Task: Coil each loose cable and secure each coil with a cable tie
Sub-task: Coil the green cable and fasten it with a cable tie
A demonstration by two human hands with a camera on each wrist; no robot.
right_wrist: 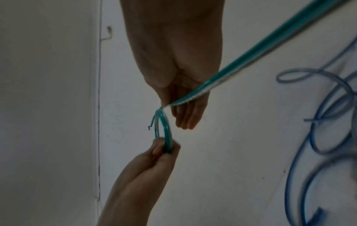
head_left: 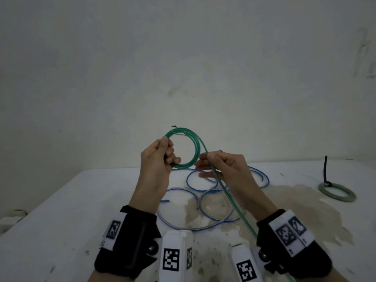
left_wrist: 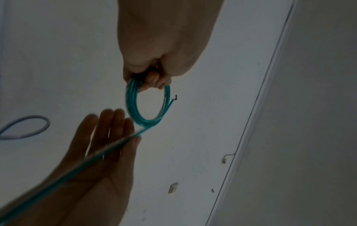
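Observation:
A green cable is partly wound into a small coil [head_left: 197, 147], held upright above the white table [head_left: 61, 220]. My left hand [head_left: 165, 153] grips the coil's left side with curled fingers; in the left wrist view the coil [left_wrist: 133, 110] hangs from that hand [left_wrist: 152, 82]. My right hand [head_left: 207, 159] pinches the cable's free length [head_left: 234, 202] between thumb and forefinger just right of the coil, the other fingers straight. The free length [right_wrist: 251, 52] runs back past my right wrist. A loose blue cable [head_left: 187, 180] lies in loops under my hands.
At the right of the table lies a coiled green cable [head_left: 337, 193] with a black tie [head_left: 325, 169] standing up from it. A brownish stain [head_left: 284, 200] spreads over the table's middle and right. A pale wall rises right behind the table.

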